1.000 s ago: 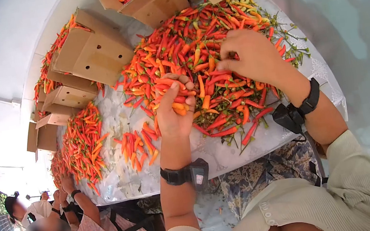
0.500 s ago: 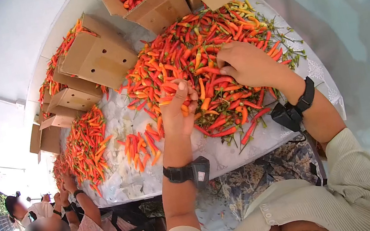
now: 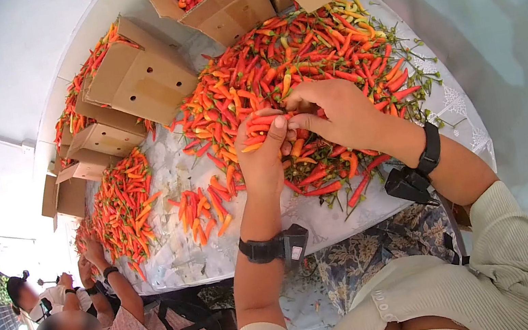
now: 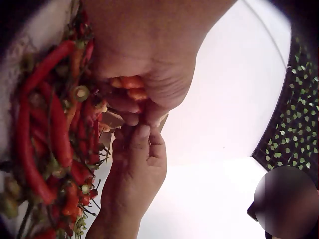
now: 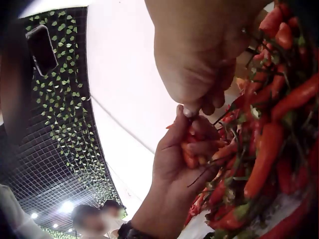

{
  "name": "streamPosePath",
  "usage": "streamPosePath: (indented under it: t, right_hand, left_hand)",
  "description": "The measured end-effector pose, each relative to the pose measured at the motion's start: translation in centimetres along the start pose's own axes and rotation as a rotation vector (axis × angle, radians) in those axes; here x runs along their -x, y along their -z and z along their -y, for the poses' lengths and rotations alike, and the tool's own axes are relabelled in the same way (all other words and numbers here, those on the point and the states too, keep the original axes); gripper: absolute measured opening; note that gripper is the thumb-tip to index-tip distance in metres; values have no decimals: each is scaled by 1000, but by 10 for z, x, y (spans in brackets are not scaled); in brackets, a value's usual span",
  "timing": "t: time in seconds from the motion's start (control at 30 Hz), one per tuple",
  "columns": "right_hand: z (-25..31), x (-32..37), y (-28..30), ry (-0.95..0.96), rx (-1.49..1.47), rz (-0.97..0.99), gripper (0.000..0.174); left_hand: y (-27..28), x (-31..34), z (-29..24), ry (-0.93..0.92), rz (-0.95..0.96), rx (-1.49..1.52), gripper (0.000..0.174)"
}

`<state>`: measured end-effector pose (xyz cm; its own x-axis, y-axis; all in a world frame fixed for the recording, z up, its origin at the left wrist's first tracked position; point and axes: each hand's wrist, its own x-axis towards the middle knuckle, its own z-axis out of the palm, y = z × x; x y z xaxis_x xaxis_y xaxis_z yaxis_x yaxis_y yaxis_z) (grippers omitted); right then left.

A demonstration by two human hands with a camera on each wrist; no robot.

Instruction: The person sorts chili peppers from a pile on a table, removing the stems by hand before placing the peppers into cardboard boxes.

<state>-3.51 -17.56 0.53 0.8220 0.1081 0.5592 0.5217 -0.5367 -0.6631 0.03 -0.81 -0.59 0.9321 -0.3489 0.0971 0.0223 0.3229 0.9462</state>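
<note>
Your right hand (image 3: 339,118) has swung back off the pile (image 3: 333,36) and met the left! Its fingertips (image 5: 192,110) pinch in at the bunch of chillies (image 3: 261,124), which your left hand (image 3: 262,162) grips with curled fingers just above the pile's near edge on the table (image 3: 176,262). It looks like you're feeding one more chilli into the bunch. The next move calls for easing that left thumb without spilling any.
</note>
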Motion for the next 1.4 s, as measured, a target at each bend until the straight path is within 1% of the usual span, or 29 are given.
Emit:
streamPosePath:
  t: [0.03,0.07,0.13,0.17,0.33,0.47,0.53,0.57,0.63,0.67,0.73,0.77,0.87,0.97,1.07,1.1,1.2,1.3,1.4]
  right_hand:
    - [-1,0,0,-2,70,3,14]
    - [-3,0,-1,51,67,14,14]
    - [-10,-1,-3,154,61,35,14]
    - [-10,-1,-3,174,55,21,14]
    - [-6,-2,-4,304,10,-74,11]
    - [-4,-2,-2,336,-27,-69,10]
    - [-4,-4,-2,348,-44,-76,10]
    - [-4,-4,0,318,-28,-71,9]
    - [-4,-4,9,258,4,-61,9]
    - [-5,-5,13,172,45,-142,11]
    - [-12,-7,22,0,125,-297,16]
    - [-20,-9,26,47,296,-398,21]
    - [-27,-10,30,31,515,-529,19]
    - [-28,-9,43,-21,400,-158,22]
    - [-21,-3,50,-173,369,264,27]
    - [-21,0,51,-197,361,401,29]
    - [-27,-1,49,-152,361,472,26]
    - [-37,2,35,11,344,156,23]
    - [-31,-5,26,-140,167,-30,21]
  left_hand:
    - [2,-1,1,-12,19,-4,21]
    - [4,-1,2,-23,38,-9,22]
    - [-3,0,-1,-23,2,29,20]
    - [-5,1,-2,-23,-16,47,19]
    - [6,1,-1,68,65,192,22]
    - [10,3,-4,139,95,277,21]
    - [12,2,-3,139,158,323,19]
    - [14,1,-2,138,189,346,19]
    - [20,-3,1,160,200,536,17]
    - [23,-5,1,170,206,632,17]
    - [29,-9,-1,131,164,582,15]
    - [31,-8,-2,110,141,556,14]
    - [13,-4,-13,166,-38,498,11]
    - [15,-3,-8,173,69,448,11]
    - [24,-5,-3,178,109,495,13]
    - [25,-4,-3,171,99,488,13]
    - [25,-5,-2,165,72,449,15]
    - [22,-5,-2,163,49,363,18]
    - [18,-4,-2,146,43,294,21]
